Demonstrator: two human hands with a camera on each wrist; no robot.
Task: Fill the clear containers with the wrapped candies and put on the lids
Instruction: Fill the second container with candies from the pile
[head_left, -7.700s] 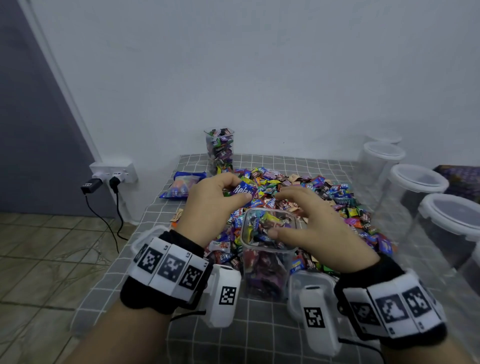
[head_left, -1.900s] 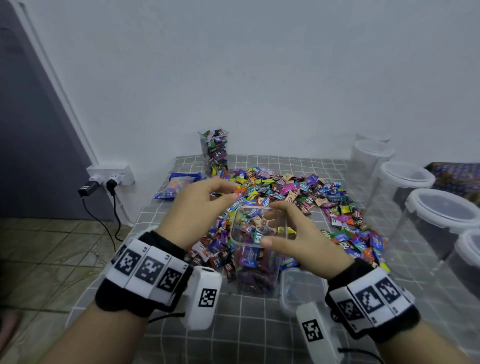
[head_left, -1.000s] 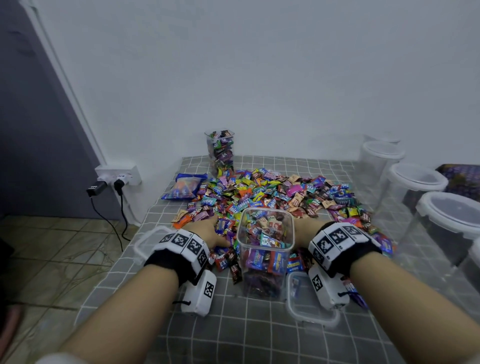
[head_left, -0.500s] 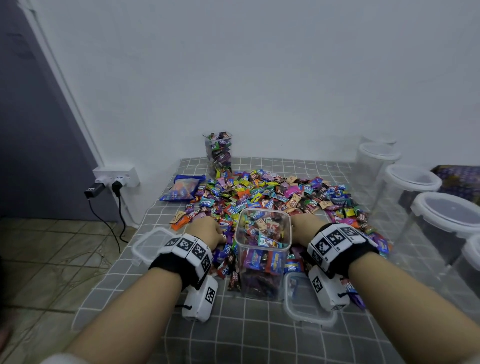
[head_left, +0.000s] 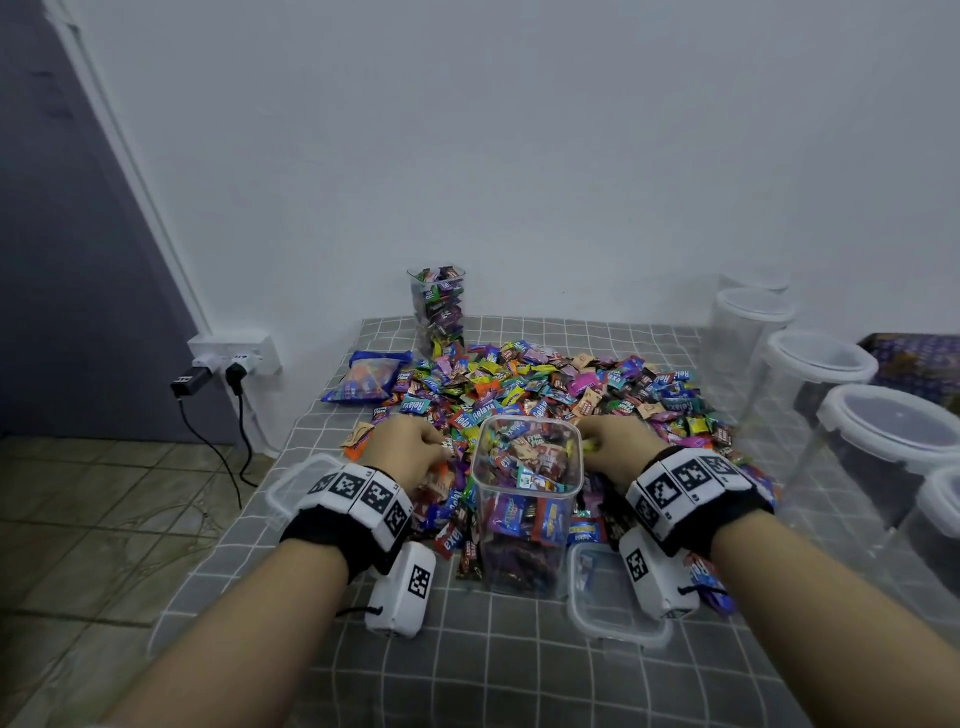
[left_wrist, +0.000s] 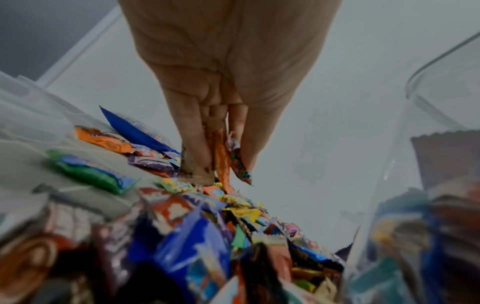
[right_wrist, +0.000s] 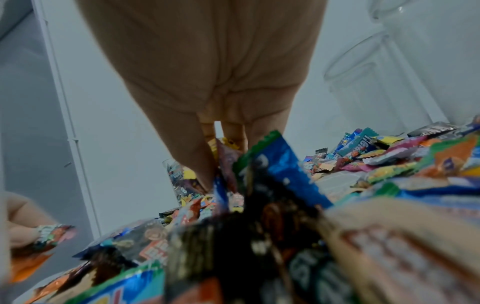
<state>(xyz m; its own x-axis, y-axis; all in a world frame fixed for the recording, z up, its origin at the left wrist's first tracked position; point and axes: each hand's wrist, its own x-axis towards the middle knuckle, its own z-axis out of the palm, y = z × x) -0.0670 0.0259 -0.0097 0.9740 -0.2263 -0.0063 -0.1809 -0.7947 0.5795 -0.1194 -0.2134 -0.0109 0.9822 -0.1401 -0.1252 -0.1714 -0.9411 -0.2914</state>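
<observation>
1. Near bench edge: a loose lid (head_left: 615, 608) lies beside the open container (head_left: 524, 499), nearly full.
2. Either side, left hand (head_left: 410, 447) and right hand (head_left: 615, 441) rest in the candy pile (head_left: 545, 384).
3. Wrist views alone show each grip pinching wrapped candies (left_wrist: 223, 160).
4. Far edge: a filled, lidless container (head_left: 439, 306).

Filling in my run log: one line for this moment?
left hand pinches candies | right hand pinches candies | square container nearly full, unlidded | lid beside it

Head camera looking forward and down over both forearms, wrist cameras low and close along each palm, all sharing the candy pile (head_left: 545, 389).
</observation>
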